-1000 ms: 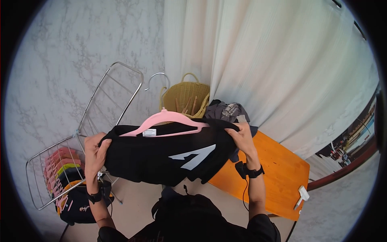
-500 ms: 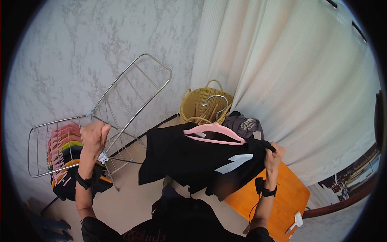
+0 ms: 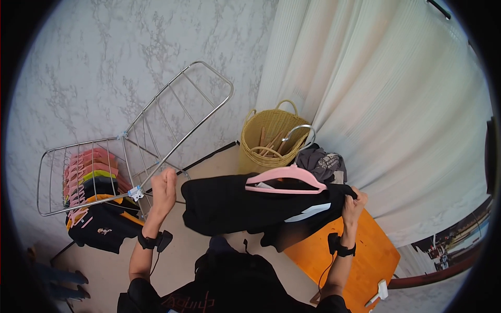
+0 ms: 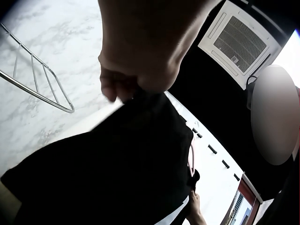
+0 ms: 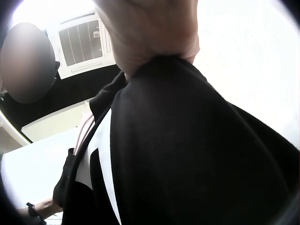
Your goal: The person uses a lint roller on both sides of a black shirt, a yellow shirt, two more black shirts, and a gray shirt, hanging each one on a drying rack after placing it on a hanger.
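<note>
A black T-shirt [image 3: 235,206] with a white print hangs on a pink hanger [image 3: 287,179] with a metal hook, held out in front of me. My right hand [image 3: 354,199] grips its right shoulder, and the right wrist view shows the fingers curled over the black cloth [image 5: 187,140]. My left hand [image 3: 166,185] is at the shirt's left end. In the left wrist view its curled fingers [image 4: 126,84] pinch the black fabric [image 4: 117,173]. The shirt sags between the two hands.
A metal drying rack [image 3: 130,141] stands at the left, with several garments on pink hangers [image 3: 86,180]. A wicker basket [image 3: 269,136] of wooden hangers sits by the white curtain [image 3: 396,104]. A clothes pile [image 3: 324,161] and a white brush [image 3: 378,293] lie on the orange table [image 3: 365,255].
The left hand let go of the shirt and rose toward the rack, then came back and took the shirt's left end. The right hand kept its hold. The view swung left.
</note>
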{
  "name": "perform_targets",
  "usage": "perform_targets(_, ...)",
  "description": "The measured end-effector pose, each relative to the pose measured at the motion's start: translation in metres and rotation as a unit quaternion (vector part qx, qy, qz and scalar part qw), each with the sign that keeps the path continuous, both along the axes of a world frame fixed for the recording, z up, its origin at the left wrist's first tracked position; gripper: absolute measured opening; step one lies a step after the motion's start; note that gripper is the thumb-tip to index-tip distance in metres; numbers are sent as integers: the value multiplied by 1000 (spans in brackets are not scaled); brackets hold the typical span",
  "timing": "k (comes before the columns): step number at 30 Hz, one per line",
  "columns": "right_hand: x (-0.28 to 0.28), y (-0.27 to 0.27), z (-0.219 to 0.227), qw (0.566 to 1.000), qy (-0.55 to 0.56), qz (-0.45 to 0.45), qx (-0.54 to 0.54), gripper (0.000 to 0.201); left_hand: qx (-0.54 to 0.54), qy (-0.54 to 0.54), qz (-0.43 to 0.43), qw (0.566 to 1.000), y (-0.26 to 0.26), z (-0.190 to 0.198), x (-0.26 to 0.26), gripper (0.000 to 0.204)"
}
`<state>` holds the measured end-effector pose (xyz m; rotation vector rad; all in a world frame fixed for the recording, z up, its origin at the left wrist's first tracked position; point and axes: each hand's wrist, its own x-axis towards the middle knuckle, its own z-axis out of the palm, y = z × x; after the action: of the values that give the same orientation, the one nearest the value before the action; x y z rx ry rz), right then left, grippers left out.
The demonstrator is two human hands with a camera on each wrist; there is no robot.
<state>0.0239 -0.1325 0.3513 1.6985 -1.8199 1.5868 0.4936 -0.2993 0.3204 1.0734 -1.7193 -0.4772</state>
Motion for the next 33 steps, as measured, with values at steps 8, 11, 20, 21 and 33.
perform_targets(8, -8, -2, -19, 999, -48, 1, 19, 11, -107, -82, -48, 990, 38, 14, -11, 76)
perform_targets(11, -8, -5, -20, 999, -30, -2, 14, 12, -131, -153, 7, 979, 48, 2, -29, 98)
perform_targets(20, -2, -1, -14, 999, -46, -21, -1, 24, -152, -74, 35, 985, 36, -18, -49, 40)
perform_targets(21, -5, 0, -16, 999, -48, -22, 0, 24, -151, -76, 34, 985, 36, -15, -53, 40)
perform_targets(33, -7, 19, -16, 998, -5, -53, 27, 13, -113, -101, 4, 988, 35, -16, -81, 17)
